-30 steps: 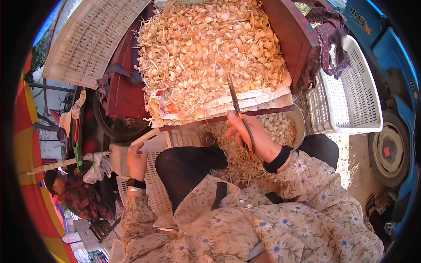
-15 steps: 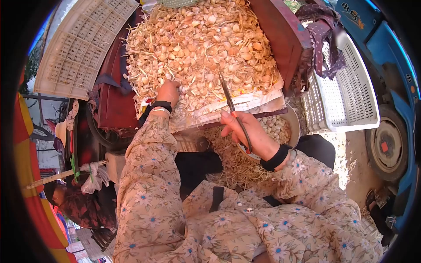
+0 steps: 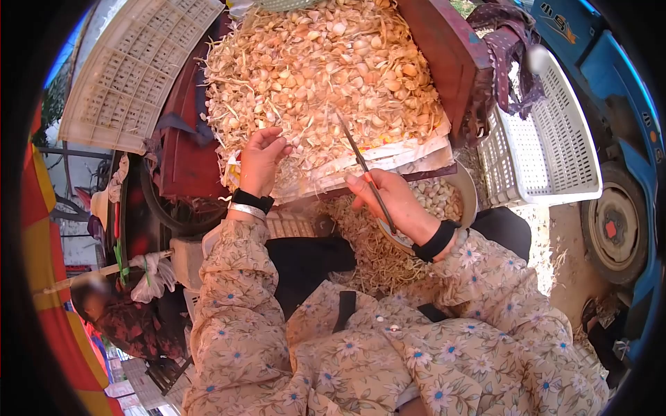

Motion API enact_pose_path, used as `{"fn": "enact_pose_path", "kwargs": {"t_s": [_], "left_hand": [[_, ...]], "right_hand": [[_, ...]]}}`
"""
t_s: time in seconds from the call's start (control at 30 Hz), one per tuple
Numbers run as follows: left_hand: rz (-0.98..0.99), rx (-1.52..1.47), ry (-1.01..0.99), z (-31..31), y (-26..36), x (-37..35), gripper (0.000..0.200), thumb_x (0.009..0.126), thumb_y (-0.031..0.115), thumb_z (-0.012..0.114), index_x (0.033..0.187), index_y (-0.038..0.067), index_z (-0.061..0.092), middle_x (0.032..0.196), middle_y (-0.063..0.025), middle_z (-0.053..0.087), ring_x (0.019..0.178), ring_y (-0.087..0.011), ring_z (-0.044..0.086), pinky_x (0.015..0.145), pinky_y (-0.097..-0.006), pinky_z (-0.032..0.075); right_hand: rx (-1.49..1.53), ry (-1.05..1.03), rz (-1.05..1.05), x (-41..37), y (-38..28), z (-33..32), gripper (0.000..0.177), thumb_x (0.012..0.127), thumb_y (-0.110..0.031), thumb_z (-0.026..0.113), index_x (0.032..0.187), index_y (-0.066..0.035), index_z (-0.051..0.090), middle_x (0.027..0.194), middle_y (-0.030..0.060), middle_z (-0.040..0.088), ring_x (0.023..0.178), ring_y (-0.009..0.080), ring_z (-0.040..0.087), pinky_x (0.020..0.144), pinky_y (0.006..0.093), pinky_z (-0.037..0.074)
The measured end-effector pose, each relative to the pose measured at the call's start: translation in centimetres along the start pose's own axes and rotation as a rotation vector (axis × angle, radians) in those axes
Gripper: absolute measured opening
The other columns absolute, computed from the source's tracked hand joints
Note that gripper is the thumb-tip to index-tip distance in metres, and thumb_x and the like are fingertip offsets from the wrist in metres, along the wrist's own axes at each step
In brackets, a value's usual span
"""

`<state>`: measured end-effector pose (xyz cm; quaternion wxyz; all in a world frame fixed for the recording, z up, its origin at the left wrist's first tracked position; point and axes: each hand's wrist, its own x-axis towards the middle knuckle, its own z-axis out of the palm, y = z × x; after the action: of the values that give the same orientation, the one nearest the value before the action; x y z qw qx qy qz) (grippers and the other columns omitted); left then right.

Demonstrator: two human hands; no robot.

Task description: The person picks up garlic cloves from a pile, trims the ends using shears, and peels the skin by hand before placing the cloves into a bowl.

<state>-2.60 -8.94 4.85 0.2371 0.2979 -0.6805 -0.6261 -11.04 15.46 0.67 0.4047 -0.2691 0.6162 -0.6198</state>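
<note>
A thick heap of garlic (image 3: 340, 76), loose cloves mixed with papery skins and dry stalks, covers the raised work surface in front of me. Just above its near left edge is my left hand (image 3: 261, 163), its fingers curled in toward the thumb; whatever sits between the fingertips is too small to make out. My right hand (image 3: 401, 203) is closed around a pair of dark, slim scissors (image 3: 357, 151), whose blades point up and left over the near edge of the heap. Partly behind that hand, a bowl (image 3: 469, 197) holds garlic cloves (image 3: 437, 200).
A white plastic crate (image 3: 555, 132) stands at the right, near a blue vehicle (image 3: 635, 125) with a wheel (image 3: 614, 225). Another slatted crate (image 3: 132, 76) leans at upper left. Dry stalks and skins (image 3: 381, 267) lie below the work surface's edge.
My left hand has drawn back from the heap toward me and its fingers have lifted off the garlic. The scissors have turned slightly in my right hand, which has barely moved.
</note>
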Motion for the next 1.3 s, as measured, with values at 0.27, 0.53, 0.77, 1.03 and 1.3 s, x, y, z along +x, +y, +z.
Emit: {"fn": "enact_pose_path", "kwargs": {"t_s": [0.27, 0.53, 0.77, 1.03, 1.3], "left_hand": [[-0.085, -0.486, -0.029, 4.0, 2.8, -6.0, 0.027, 0.086, 0.001, 0.056, 0.112, 0.000, 0.054, 0.094, -0.0057, 0.058, 0.081, -0.0117, 0.057, 0.074, -0.0217, 0.050], [-0.221, -0.634, -0.046, 5.7, 3.5, -8.6, 0.027, 0.086, -0.002, 0.052, 0.113, -0.004, 0.049, 0.093, -0.0091, 0.055, 0.080, -0.0148, 0.054, 0.065, -0.0184, 0.047], [-0.257, -0.683, -0.120, 4.6, 2.6, -9.0, 0.022, 0.084, -0.003, 0.054, 0.105, -0.003, 0.051, 0.092, -0.0114, 0.056, 0.079, -0.0178, 0.054, 0.061, -0.0186, 0.046], [-0.286, -0.503, 0.218, -1.9, -0.9, -1.3, 0.016, 0.078, 0.004, 0.057, 0.093, 0.004, 0.053, 0.086, -0.0065, 0.055, 0.073, -0.0178, 0.053, 0.058, -0.0228, 0.046], [-0.178, 0.660, 0.097, -1.3, -4.9, 7.4, 0.015, 0.078, 0.012, 0.062, 0.089, 0.002, 0.062, 0.069, -0.0051, 0.060, 0.057, -0.0143, 0.055, 0.051, -0.0258, 0.046]], "right_hand": [[-0.631, 0.282, -0.275, -0.8, -1.0, 0.8, 0.046, 0.074, -0.046, 0.065, 0.081, -0.002, 0.054, 0.076, 0.0146, 0.061, 0.076, 0.0336, 0.061, 0.062, 0.0421, 0.048], [-0.629, 0.274, -0.314, -1.1, -0.8, 0.9, 0.045, 0.075, -0.045, 0.065, 0.081, -0.002, 0.055, 0.076, 0.0147, 0.061, 0.070, 0.0332, 0.061, 0.059, 0.0428, 0.048], [-0.484, 0.091, -0.294, -1.0, -0.1, 0.9, 0.046, 0.078, -0.046, 0.063, 0.076, -0.001, 0.057, 0.064, 0.0149, 0.059, 0.061, 0.0346, 0.059, 0.054, 0.0414, 0.046], [0.080, 0.053, 0.103, -0.1, -1.0, -0.5, 0.057, 0.083, -0.057, 0.052, 0.071, -0.001, 0.056, 0.054, 0.0042, 0.053, 0.046, 0.0126, 0.050, 0.044, 0.0264, 0.038], [-0.012, 0.058, 0.063, 0.7, -0.5, -0.5, 0.058, 0.082, -0.060, 0.051, 0.071, -0.003, 0.056, 0.056, 0.0023, 0.054, 0.051, 0.0115, 0.051, 0.049, 0.0262, 0.040]]}}
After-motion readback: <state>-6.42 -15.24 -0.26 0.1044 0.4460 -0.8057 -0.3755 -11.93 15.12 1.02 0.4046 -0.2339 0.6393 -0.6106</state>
